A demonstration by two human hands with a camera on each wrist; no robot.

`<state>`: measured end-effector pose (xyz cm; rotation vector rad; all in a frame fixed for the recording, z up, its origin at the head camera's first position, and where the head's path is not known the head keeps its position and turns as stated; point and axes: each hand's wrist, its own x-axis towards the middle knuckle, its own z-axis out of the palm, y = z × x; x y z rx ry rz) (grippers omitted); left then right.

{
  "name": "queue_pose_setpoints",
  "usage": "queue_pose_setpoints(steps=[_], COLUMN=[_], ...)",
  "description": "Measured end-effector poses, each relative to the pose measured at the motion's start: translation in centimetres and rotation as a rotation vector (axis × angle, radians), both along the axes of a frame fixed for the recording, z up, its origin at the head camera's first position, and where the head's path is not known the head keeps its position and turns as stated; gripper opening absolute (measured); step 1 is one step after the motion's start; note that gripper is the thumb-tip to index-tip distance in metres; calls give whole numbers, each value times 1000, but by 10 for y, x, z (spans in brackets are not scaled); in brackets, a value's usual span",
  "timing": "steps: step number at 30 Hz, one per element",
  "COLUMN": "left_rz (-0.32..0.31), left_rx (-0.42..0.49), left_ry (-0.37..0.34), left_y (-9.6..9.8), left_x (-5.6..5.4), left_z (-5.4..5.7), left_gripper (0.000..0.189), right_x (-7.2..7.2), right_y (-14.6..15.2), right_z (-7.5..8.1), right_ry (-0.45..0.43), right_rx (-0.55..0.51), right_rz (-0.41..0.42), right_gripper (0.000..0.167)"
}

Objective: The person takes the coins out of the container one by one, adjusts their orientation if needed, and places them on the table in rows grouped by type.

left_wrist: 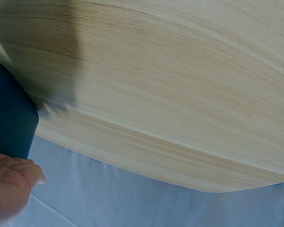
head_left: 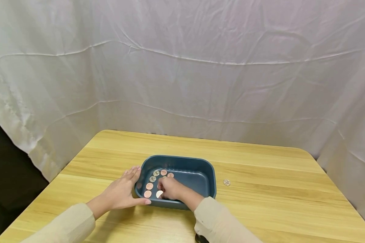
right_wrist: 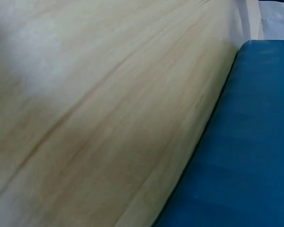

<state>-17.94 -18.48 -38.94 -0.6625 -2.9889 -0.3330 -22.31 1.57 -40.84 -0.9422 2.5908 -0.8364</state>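
Note:
A dark blue rectangular tray [head_left: 197, 162] stands on the table with several round coins on its floor. Copper-coloured coins [head_left: 149, 186] and patterned gold-toned coins [head_left: 152, 179] lie along its left part. My right hand [head_left: 170, 188] reaches down inside, fingers curled, pinching a pale, bright coin [head_left: 159, 194] that its fingertips partly cover. At the tray's left end rests my left hand [head_left: 123, 190], fingers extended along the outer side and thumb stretched to the front rim. In the left wrist view, this hand's fingers [left_wrist: 19, 172] touch the tray wall.
One more patterned coin [head_left: 226, 182] lies on the wooden table [head_left: 276, 189], right of the tray. Pale cloth [head_left: 200, 84] hangs behind the table and around its sides. A small dark object [head_left: 201, 238] shows beneath the right sleeve.

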Motion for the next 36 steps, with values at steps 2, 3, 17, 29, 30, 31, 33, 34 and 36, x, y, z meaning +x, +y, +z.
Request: queue_pose_setpoints(steps=[2, 3, 17, 29, 30, 31, 33, 34, 36], left_rz=[5, 7, 8, 10, 11, 12, 13, 13, 12], left_rx=[5, 6, 6, 10, 10, 10, 8, 7, 6], left_ry=[-6, -8, -2, -6, -5, -4, -3, -3, -1], left_y=[0, 0, 1, 0, 0, 0, 0, 0, 0], left_x=[0, 0, 0, 0, 0, 0, 0, 0, 0], left_z=[0, 0, 0, -1, -1, -1, -2, -2, -2], left_gripper=[114, 114, 115, 115, 115, 115, 114, 114, 114], right_x=[0, 0, -4, 3, 3, 4, 5, 6, 7], right_y=[2, 3, 35, 65, 69, 71, 78, 81, 89], right_z=[0, 0, 12, 36, 38, 39, 43, 45, 47], right_ry=[13, 20, -80, -185, -184, -179, -173, -176, -171], right_rx=[-2, -11, -187, -328, -335, -343, -354, -360, -365], right_rz=[-33, -51, -230, -406, -419, -432, -465, -482, -514], right_gripper=[17, 17, 13, 14, 14, 13, 12, 12, 11])
